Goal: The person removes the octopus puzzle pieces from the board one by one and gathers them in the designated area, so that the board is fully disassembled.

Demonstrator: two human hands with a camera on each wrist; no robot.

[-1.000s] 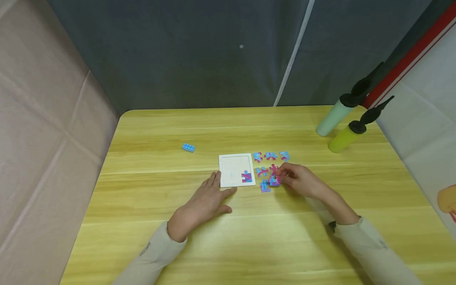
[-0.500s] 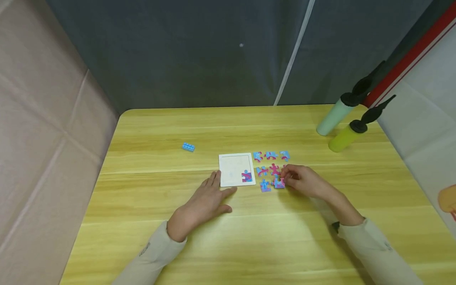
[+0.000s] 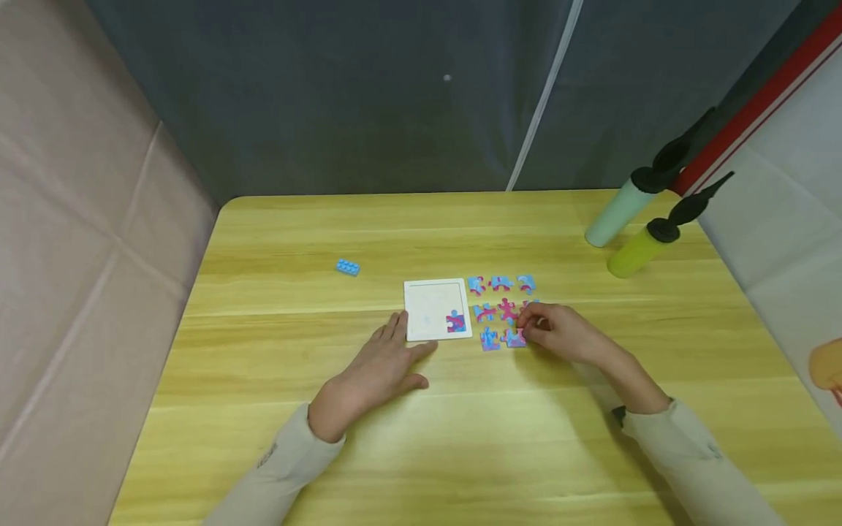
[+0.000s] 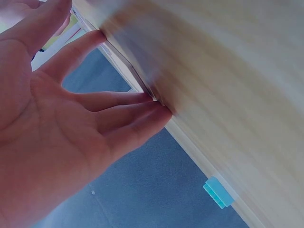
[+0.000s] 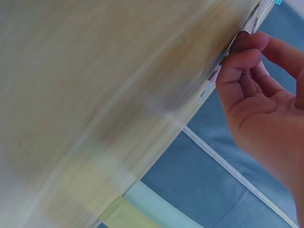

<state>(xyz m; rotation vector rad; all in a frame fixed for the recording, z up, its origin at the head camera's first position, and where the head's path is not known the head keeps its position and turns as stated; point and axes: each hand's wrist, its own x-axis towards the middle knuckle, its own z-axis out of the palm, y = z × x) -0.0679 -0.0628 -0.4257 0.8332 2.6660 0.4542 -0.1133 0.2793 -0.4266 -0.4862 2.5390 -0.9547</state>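
Note:
A white square puzzle tray [image 3: 430, 303] lies on the table, with one pink-and-blue jigsaw piece [image 3: 455, 321] in its lower right corner. My left hand [image 3: 378, 365] lies with fingers straight, fingertips at the tray's left and lower edges. My right hand [image 3: 562, 334] pinches a pink-and-blue jigsaw piece [image 3: 514, 337] at its right end, low at the table. The left wrist view shows my left fingertips [image 4: 159, 100] along the tray's thin edge. In the right wrist view the thumb and curled index finger of my right hand [image 5: 261, 76] meet at the table surface.
Several loose jigsaw pieces [image 3: 506, 310] lie in rows right of the tray; one is partly hidden by my right fingers. A blue toy brick [image 3: 348, 267] lies back left. A mint bottle [image 3: 618, 215] and a lime-green bottle [image 3: 636, 252], both black-topped, stand at the back right.
My right hand has moved slightly right with the piece, which now sits lower and flatter beside the bottom-left loose piece. My left hand has stayed at the tray. The head view has tilted slightly.

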